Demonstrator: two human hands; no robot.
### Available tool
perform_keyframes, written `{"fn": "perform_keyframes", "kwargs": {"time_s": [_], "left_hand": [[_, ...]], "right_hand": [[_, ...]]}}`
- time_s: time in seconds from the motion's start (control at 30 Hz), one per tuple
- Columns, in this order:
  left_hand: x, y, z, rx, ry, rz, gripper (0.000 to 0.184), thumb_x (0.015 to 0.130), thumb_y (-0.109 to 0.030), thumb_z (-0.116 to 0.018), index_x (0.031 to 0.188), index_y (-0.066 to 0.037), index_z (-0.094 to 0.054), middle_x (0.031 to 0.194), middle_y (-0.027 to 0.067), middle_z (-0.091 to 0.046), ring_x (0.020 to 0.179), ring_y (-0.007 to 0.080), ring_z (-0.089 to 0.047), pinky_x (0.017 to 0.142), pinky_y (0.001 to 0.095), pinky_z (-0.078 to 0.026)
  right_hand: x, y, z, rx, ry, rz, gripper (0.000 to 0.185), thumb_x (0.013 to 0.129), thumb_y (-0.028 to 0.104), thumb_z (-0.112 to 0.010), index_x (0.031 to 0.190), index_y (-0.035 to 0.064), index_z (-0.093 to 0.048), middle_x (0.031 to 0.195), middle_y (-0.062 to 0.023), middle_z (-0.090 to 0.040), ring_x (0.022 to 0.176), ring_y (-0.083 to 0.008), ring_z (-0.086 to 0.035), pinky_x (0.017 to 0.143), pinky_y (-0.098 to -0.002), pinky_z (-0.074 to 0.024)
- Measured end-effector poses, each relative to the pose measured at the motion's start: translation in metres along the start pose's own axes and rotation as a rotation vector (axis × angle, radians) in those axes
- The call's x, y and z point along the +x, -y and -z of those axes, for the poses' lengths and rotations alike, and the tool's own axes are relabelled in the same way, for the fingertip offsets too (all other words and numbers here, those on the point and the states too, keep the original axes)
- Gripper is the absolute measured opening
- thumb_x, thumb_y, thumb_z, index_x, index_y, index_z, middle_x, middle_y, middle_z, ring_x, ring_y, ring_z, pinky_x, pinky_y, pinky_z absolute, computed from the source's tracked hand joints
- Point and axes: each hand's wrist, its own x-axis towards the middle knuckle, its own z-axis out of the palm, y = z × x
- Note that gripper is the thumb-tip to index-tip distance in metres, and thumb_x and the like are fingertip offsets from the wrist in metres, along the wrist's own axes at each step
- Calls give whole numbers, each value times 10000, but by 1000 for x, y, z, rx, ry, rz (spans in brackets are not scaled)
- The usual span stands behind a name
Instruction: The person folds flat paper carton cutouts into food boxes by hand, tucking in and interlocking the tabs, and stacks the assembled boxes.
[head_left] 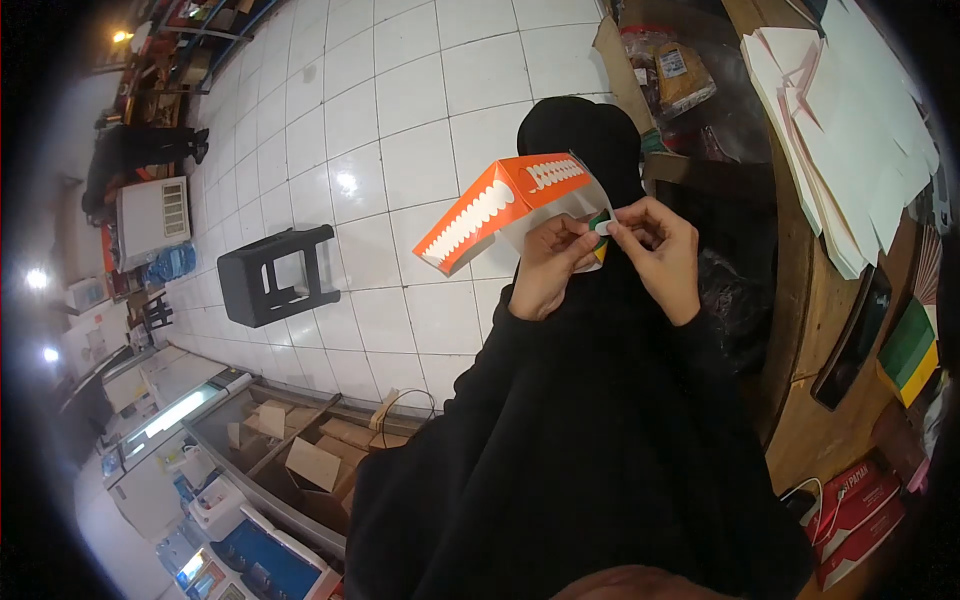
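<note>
Orange card (510, 190) with white printed shapes looks light and springy, stiff along its folds but easily creased; its smooth face may slide a little under a loose pinch. It angles up and away from the grip—thumb and fingertips of the left hand (545, 265) and right hand (662, 250) pressed together on its near end, beside a green and yellow patch (601, 245). Whether that patch belongs to the same piece cannot be told. Best hold seems to be right at the folds or doubled edges—flat and gentle, since the unsupported far part could bend. Pale sheets (860, 120) lie right of the grip, on the worktop (822, 300).
</note>
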Motion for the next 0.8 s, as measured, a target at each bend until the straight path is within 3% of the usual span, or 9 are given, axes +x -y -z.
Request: {"fn": "perform_keyframes", "kwargs": {"time_s": [0.43, 0.5, 0.53, 0.6, 0.63, 0.7, 0.73, 0.8], "left_hand": [[0, 0, 1, 56, 61, -106, 191, 767, -8, -624, 915, -6, -503, 854, 71, -564, 763, 126, -557, 650, 215, -461], [1, -1, 1, 156, 44, -228, 219, 765, -1, -619, 946, -8, -497, 883, 82, -568, 795, 134, -564, 667, 224, -466], [0, -2, 1, 156, 41, -229, 219, 765, -1, -619, 946, -8, -497, 883, 82, -568, 795, 134, -564, 667, 224, -466], [-2, -7, 1, -83, 61, -86, 217, 775, -11, -610, 961, -5, -497, 913, 85, -570, 845, 133, -558, 678, 219, -467], [-2, -9, -1, -85, 64, -85, 217, 775, -11, -610, 961, -5, -497, 913, 85, -570, 845, 133, -558, 678, 219, -467], [-3, -13, -4, -102, -59, -137, 267, 741, 22, -637, 964, 1, -492, 900, 72, -541, 777, 118, -558, 611, 185, -474], [-4, -13, -4, -103, -62, -139, 267, 741, 22, -637, 964, 1, -492, 900, 72, -541, 777, 118, -558, 611, 185, -474], [-8, -13, -2, -16, -60, -146, 249, 748, 6, -640, 961, -2, -512, 915, 76, -554, 739, 110, -568, 613, 190, -483]], "right_hand": [[-1, -14, -6, -37, 51, 73, 117, 709, 2, -644, 817, -26, -610, 671, -70, -611, 642, -97, -595, 582, -228, -469], [-1, -17, -6, -3, 75, 69, 174, 703, -17, -629, 876, -2, -635, 854, -109, -619, 690, -130, -614, 589, -225, -471], [-1, -16, -6, -2, 78, 69, 174, 703, -17, -629, 876, -2, -635, 854, -109, -619, 690, -130, -614, 589, -225, -471], [-5, -14, -7, -91, 124, 88, 243, 712, -19, -598, 943, 41, -648, 1156, -165, -498, 919, -215, -585, 729, -257, -464], [-9, -12, -10, -93, 122, 88, 243, 712, -19, -598, 943, 41, -648, 1156, -165, -498, 919, -215, -585, 729, -257, -464], [-17, -8, -16, -187, 160, 147, 258, 705, 13, -597, 952, 62, -654, 1322, -192, -301, 1138, -315, -431, 884, -325, -391], [-17, -8, -16, -186, 164, 148, 258, 705, 13, -597, 952, 62, -654, 1322, -192, -301, 1138, -315, -431, 884, -325, -391], [-18, -10, -14, -218, 105, 248, 287, 687, 62, -624, 971, 87, -655, 1336, -192, -265, 1211, -364, -316, 948, -381, -322]]}}
